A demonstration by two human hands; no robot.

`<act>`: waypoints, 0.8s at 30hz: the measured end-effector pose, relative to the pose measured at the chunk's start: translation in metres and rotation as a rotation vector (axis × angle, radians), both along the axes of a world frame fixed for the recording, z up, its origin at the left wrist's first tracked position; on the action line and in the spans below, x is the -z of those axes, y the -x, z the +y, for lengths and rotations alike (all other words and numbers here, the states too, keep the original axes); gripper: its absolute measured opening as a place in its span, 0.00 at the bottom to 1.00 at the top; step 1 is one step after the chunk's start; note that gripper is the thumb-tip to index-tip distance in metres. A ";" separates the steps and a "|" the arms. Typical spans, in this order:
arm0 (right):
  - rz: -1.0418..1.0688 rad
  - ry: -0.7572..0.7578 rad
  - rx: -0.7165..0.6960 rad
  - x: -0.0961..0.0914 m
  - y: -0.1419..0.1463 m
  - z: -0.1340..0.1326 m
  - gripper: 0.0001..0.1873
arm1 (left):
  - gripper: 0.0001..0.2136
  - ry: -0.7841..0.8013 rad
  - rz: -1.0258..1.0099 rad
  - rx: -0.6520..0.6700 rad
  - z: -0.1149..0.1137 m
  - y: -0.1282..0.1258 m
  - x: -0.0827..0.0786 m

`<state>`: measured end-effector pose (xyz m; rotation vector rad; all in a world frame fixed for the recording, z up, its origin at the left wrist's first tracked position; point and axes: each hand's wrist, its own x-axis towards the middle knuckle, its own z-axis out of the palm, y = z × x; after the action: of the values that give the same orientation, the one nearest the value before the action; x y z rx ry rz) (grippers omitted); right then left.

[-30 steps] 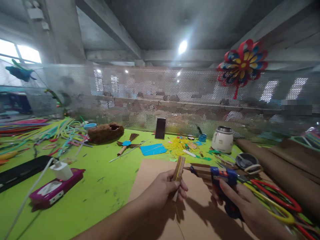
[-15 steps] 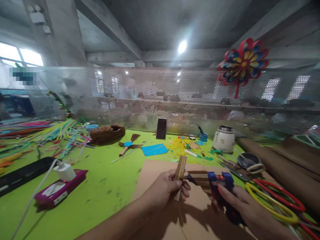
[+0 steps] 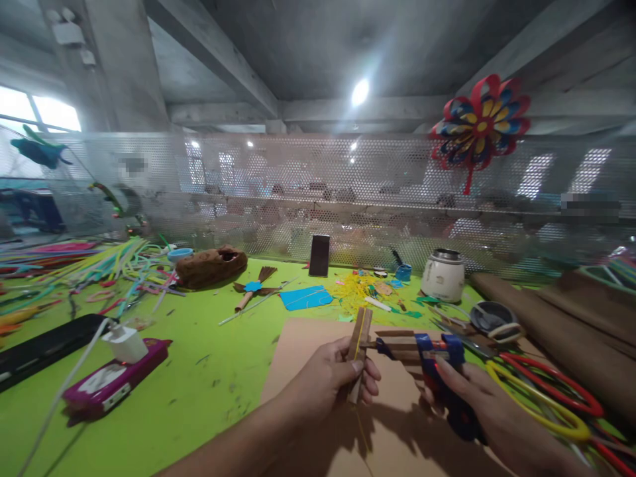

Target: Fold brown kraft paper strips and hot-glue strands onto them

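Indoors | concrete ceiling [image 3: 318,59] | green table [image 3: 199,377] | left fingers [image 3: 370,383] pinching strip [image 3: 362,331] | right fingers [image 3: 453,377] clasping glue gun [image 3: 453,348]

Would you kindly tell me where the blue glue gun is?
Right of centre in the head view, the glue gun is in the right hand, beside the brown strip.

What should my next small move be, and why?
Probably draw the glue gun slowly along the brown strip, beside its yellow cord: your left hand grips the strip, and your right hand holds the gun with its nozzle at or near the edge.
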<state>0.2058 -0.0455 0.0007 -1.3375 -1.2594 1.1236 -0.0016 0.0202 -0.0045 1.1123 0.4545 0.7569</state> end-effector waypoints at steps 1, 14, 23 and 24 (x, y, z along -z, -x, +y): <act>0.008 0.007 0.007 -0.001 0.000 0.000 0.25 | 0.11 -0.001 -0.004 0.002 0.000 0.000 0.001; 0.021 0.017 0.086 0.005 -0.005 0.003 0.26 | 0.14 -0.022 0.008 0.013 0.000 -0.001 0.004; 0.060 0.009 0.122 0.003 -0.005 0.006 0.26 | 0.14 -0.011 -0.018 0.009 -0.002 -0.003 0.004; 0.056 0.000 0.121 0.002 -0.006 0.006 0.26 | 0.14 -0.006 -0.021 0.012 -0.002 -0.003 0.003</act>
<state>0.2116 -0.0393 -0.0012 -1.3544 -1.1227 1.0696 0.0010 0.0180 -0.0078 1.1112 0.4275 0.7592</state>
